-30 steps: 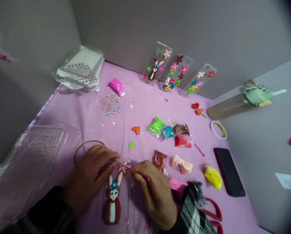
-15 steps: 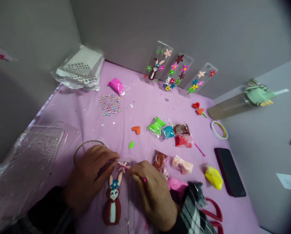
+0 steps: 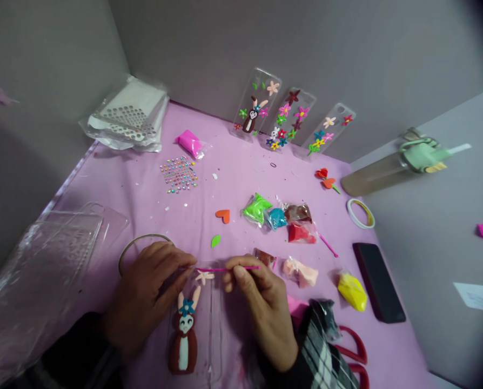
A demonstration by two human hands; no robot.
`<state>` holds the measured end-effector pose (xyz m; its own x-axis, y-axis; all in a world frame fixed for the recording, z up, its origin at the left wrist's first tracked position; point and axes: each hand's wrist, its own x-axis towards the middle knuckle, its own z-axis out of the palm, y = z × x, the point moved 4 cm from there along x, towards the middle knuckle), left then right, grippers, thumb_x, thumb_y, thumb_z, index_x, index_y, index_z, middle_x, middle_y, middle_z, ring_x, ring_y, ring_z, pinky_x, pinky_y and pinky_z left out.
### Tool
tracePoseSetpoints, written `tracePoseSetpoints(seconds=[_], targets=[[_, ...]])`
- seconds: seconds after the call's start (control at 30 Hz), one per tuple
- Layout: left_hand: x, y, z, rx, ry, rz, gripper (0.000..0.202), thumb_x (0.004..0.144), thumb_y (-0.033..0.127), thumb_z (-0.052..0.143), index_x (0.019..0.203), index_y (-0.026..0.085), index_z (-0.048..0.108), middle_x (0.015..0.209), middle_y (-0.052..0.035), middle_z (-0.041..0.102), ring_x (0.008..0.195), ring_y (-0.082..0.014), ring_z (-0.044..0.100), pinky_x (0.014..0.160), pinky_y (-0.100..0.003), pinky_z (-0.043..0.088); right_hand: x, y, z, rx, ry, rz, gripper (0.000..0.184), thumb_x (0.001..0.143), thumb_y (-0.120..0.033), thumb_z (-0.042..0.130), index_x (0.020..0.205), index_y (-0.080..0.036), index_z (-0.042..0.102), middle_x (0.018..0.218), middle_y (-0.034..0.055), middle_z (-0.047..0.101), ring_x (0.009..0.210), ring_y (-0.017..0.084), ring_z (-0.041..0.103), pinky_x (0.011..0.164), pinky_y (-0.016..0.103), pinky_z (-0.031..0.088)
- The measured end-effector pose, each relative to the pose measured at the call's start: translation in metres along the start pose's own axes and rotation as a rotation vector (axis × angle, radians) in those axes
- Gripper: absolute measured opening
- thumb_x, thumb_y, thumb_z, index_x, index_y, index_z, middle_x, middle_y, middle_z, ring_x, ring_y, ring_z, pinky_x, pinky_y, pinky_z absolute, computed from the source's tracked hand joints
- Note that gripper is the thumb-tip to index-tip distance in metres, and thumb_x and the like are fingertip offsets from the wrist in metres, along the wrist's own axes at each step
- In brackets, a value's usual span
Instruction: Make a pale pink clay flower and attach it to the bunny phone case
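Below my hands lies a clear phone case (image 3: 207, 335) bearing a brown clay rabbit (image 3: 176, 354) with peach ears and a blue flower. A peach clay flower (image 3: 204, 277) sits near the case's upper end. My left hand (image 3: 144, 297) is closed at the upper left edge of the case, thumb and index finger close together there. Between thumb and fingers, my right hand (image 3: 261, 310) pinches a thin pink modelling tool (image 3: 215, 269). The tool lies almost level just above the peach flower, its tip by my left fingertips.
Packets of clay, including green (image 3: 257, 208) and yellow (image 3: 352, 292), lie to the right. Three decorated cases (image 3: 257, 102) lean on the back wall. Red-handled scissors (image 3: 357, 346), a black phone (image 3: 378, 281), tape (image 3: 360, 214) and a bottle (image 3: 375, 173) stand right. Clear cases (image 3: 63, 243) lie left.
My right hand has turned and opened its grip outward, bringing the pink tool from a slant to nearly level. My left hand stays at the case. The view has shifted slightly.
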<state>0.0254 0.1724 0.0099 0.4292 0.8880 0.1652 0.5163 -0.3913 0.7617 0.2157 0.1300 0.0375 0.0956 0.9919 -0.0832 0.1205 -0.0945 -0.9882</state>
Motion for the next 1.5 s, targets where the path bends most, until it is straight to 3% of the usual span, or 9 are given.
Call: tracePoseSetpoints(seconds=[0.17, 0.37, 0.57, 0.83, 1.5], targets=[[0.000, 0.000, 0.001, -0.015, -0.016, 0.006, 0.021, 0.101, 0.036, 0.051, 0.099, 0.026, 0.070, 0.094, -0.0011, 0.070, 0.098, -0.0241, 0.060, 0.093, -0.039, 0.044, 0.001, 0.006, -0.003, 0.134, 0.057, 0.074, 0.021, 0.101, -0.034, 0.059, 0.093, -0.018, 0.070, 0.073, -0.0003, 0.065, 0.067, 0.012, 0.062, 0.067, 0.025, 0.052], [-0.002, -0.001, 0.001, -0.032, -0.023, 0.005, 0.020, 0.102, 0.036, 0.051, 0.100, 0.028, 0.069, 0.095, -0.0014, 0.071, 0.100, -0.0249, 0.060, 0.095, -0.041, 0.043, 0.002, 0.005, 0.000, 0.120, 0.006, 0.085, 0.022, 0.101, -0.035, 0.059, 0.093, -0.019, 0.071, 0.076, 0.0007, 0.067, 0.068, 0.013, 0.063, 0.067, 0.026, 0.052], [-0.001, 0.000, 0.001, -0.032, -0.018, 0.008, 0.019, 0.102, 0.035, 0.050, 0.099, 0.029, 0.068, 0.095, -0.0006, 0.071, 0.099, -0.0248, 0.060, 0.094, -0.041, 0.043, -0.001, -0.002, -0.002, 0.031, 0.048, -0.030, 0.022, 0.105, -0.028, 0.052, 0.094, -0.021, 0.069, 0.078, -0.0004, 0.064, 0.073, 0.012, 0.062, 0.070, 0.024, 0.050], [0.001, 0.002, 0.000, -0.048, -0.024, 0.019, 0.016, 0.102, 0.033, 0.052, 0.099, 0.028, 0.067, 0.093, -0.0006, 0.070, 0.097, -0.0246, 0.060, 0.092, -0.040, 0.043, -0.007, -0.019, 0.006, -0.167, -0.095, -0.243, 0.019, 0.104, -0.017, 0.046, 0.099, -0.022, 0.064, 0.088, 0.0011, 0.064, 0.082, 0.013, 0.060, 0.074, 0.025, 0.047], [0.000, 0.002, 0.000, -0.050, -0.027, 0.026, 0.019, 0.103, 0.035, 0.051, 0.100, 0.026, 0.068, 0.094, 0.0006, 0.070, 0.098, -0.0228, 0.059, 0.094, -0.038, 0.041, -0.009, -0.024, 0.009, -0.302, -0.115, -0.341, 0.019, 0.103, -0.012, 0.045, 0.101, -0.019, 0.063, 0.089, 0.0031, 0.064, 0.083, 0.014, 0.062, 0.076, 0.024, 0.050]])
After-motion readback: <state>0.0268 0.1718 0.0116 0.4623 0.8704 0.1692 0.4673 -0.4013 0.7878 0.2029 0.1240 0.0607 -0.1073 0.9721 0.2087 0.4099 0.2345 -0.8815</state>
